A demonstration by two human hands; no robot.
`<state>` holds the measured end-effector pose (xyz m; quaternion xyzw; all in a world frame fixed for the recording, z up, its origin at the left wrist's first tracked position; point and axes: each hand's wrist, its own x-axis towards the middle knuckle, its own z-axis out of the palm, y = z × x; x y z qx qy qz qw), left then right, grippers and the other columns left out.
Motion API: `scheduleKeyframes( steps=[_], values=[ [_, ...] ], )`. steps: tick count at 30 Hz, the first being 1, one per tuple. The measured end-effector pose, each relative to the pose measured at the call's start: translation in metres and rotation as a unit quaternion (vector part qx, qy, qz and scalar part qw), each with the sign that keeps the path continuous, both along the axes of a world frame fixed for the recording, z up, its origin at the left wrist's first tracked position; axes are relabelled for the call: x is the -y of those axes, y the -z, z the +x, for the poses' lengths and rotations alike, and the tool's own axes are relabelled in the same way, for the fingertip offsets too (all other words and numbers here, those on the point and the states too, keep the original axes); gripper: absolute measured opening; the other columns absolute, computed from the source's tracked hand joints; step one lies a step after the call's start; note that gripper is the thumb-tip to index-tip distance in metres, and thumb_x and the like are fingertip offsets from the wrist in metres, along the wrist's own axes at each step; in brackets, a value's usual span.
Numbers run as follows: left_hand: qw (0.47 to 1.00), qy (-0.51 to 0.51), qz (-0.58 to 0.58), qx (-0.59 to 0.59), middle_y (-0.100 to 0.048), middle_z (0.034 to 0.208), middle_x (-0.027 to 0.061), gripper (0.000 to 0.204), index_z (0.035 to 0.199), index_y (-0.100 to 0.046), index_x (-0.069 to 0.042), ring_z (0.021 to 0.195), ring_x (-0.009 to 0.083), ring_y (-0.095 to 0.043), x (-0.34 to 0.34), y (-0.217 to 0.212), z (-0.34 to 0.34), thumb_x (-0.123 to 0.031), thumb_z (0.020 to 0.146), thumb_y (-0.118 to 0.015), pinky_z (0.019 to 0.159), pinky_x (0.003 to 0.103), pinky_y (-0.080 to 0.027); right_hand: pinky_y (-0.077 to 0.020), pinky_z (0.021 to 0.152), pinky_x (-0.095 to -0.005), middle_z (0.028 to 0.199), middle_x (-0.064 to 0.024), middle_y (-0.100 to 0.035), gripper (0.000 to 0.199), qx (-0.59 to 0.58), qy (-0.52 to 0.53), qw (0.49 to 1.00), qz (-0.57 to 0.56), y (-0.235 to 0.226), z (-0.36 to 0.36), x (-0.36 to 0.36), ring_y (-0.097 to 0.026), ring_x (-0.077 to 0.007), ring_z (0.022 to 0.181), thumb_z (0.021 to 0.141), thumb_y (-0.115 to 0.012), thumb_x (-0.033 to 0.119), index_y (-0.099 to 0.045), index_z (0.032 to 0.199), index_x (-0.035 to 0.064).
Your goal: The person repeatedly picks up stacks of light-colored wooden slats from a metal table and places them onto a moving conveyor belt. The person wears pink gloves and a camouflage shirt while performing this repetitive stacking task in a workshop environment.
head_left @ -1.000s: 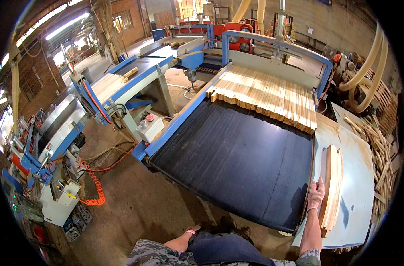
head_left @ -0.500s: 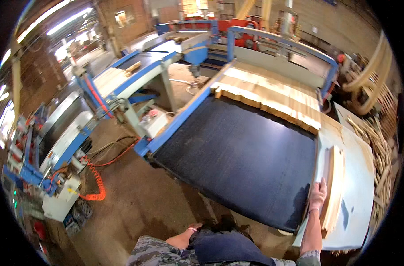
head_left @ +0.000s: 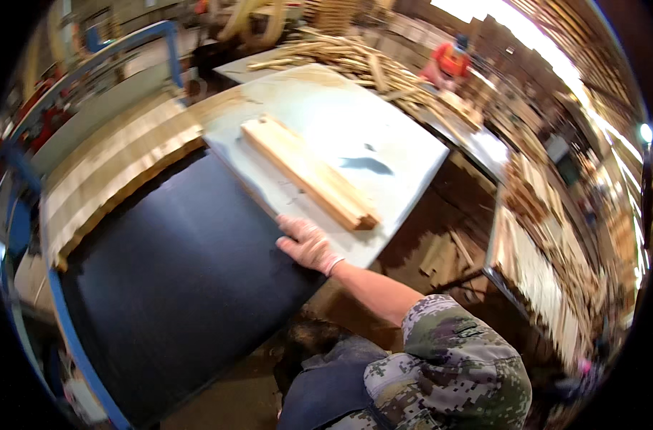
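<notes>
One gloved right hand [head_left: 308,244], flat and released, rests on the pale counter's [head_left: 405,154] near edge beside the black belt [head_left: 176,272]; wooden boards [head_left: 308,170] stacked mid-counter, unmoved; left hand unseen.

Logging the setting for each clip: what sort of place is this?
Most likely a woodworking shop or timber mill. A stack of wooden boards lies on a pale work table, a wide black conveyor belt runs beside it, and offcut piles lie behind.
</notes>
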<state>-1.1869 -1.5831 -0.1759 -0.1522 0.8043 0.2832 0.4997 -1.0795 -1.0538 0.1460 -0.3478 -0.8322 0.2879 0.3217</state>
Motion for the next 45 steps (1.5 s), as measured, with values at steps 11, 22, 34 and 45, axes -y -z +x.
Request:
scheduleKeyframes(
  steps=[11, 22, 34, 45],
  values=[
    [1.000, 0.015, 0.023, 0.001, -0.050, 0.089, 0.0017, 0.027, 0.104, -0.070, -0.017, 0.068, 0.0200, -0.041, -0.079, 0.005, -0.054, -0.043, 0.102, -0.063, 0.060, 0.041, -0.030, -0.0541, 0.106, -0.0460, 0.127, -0.0227, -0.071, 0.061, 0.087, -0.022, 0.979, -0.183, 0.020, 0.147, 0.162, -0.068, -0.0401, 0.120, 0.099, -0.069, 0.034, -0.059, 0.151, 0.0029],
    [0.988, 0.132, 0.068, 0.043, -0.066, 0.093, 0.0099, 0.036, 0.096, -0.073, -0.010, 0.079, 0.0257, -0.060, -0.172, 0.007, 0.001, -0.044, 0.098, -0.067, 0.067, 0.046, -0.046, -0.0519, 0.107, -0.0480, 0.132, -0.0242, -0.073, 0.055, 0.260, 0.320, 0.678, -0.608, 0.203, 0.455, 0.283, -0.067, -0.0415, 0.127, 0.099, -0.061, 0.045, -0.076, 0.126, -0.0011],
    [0.883, 0.460, 0.020, -0.096, -0.077, 0.116, 0.0181, 0.051, 0.097, -0.077, 0.000, 0.110, 0.0303, -0.070, -0.219, -0.031, 0.161, -0.051, 0.096, -0.070, 0.091, 0.048, -0.054, -0.0495, 0.111, -0.0488, 0.133, -0.0236, -0.071, 0.049, 0.274, 0.134, 0.868, -0.391, 0.225, 0.557, 0.288, -0.062, -0.0431, 0.131, 0.104, -0.057, 0.042, -0.071, 0.126, 0.0011],
    [0.769, 0.627, -0.004, -0.127, -0.077, 0.114, 0.0163, 0.062, 0.104, -0.078, 0.003, 0.106, 0.0303, -0.070, -0.364, -0.053, 0.259, -0.057, 0.096, -0.069, 0.092, 0.045, -0.053, -0.0436, 0.120, -0.0410, 0.157, -0.0197, -0.059, 0.067, -0.061, 0.508, 0.586, -0.629, 0.251, 0.603, 0.410, -0.055, -0.0368, 0.146, 0.097, -0.062, 0.047, -0.063, 0.149, 0.0036]
  ],
)
